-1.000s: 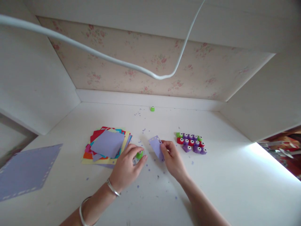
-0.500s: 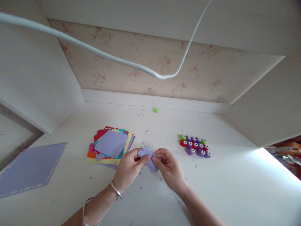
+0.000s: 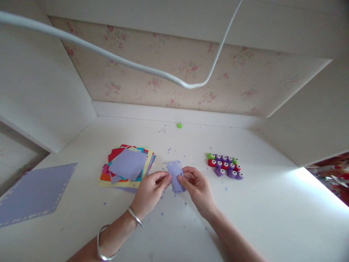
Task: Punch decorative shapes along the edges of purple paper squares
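Observation:
Between my two hands is a small purple piece of paper, with little holes punched along its edges. My left hand pinches its left edge between thumb and fingers. On the opposite edge, the thumb and fingers of my right hand are closed on it too. Tiny purple paper bits lie scattered on the table beneath and around the hands. Left of my left hand is a stack of coloured paper squares, a purple sheet on top.
Rows of small craft punches in purple, red and green stand at the right. A single green punch sits near the back wall. A large purple sheet with a punched border lies far left. A white cable hangs across the upper view.
The purple paper has been turned more upright and flatter, so more of its face shows. My left hand's grip has shifted to its left edge. The view has tilted slightly.

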{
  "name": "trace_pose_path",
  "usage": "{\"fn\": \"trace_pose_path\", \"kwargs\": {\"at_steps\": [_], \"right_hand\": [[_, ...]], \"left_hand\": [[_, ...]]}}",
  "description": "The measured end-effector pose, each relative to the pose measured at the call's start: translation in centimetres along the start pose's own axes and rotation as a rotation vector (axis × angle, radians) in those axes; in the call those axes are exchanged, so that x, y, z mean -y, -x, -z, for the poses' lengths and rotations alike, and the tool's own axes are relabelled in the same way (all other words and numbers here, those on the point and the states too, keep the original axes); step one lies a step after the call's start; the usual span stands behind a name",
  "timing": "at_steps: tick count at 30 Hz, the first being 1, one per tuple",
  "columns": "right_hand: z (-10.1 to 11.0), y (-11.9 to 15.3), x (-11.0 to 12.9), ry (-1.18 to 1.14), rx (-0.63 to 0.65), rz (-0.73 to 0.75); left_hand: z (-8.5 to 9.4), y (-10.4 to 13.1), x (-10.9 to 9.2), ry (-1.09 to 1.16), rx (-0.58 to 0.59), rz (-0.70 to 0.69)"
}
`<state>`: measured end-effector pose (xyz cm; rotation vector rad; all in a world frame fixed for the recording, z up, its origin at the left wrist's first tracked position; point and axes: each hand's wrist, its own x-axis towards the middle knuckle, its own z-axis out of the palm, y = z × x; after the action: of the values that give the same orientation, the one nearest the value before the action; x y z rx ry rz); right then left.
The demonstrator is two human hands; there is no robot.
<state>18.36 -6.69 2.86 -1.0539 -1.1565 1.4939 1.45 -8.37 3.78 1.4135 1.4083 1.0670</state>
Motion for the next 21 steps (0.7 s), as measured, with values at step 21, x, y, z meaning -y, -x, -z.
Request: {"fn": "trace_pose_path", "kwargs": {"at_steps": [21], "right_hand": [[0.11,0.32,-0.11,0.116,0.144,-0.090]], "left_hand": [[-0.20,0.50,-0.24,-0.228,0.002,-0.115]]}}
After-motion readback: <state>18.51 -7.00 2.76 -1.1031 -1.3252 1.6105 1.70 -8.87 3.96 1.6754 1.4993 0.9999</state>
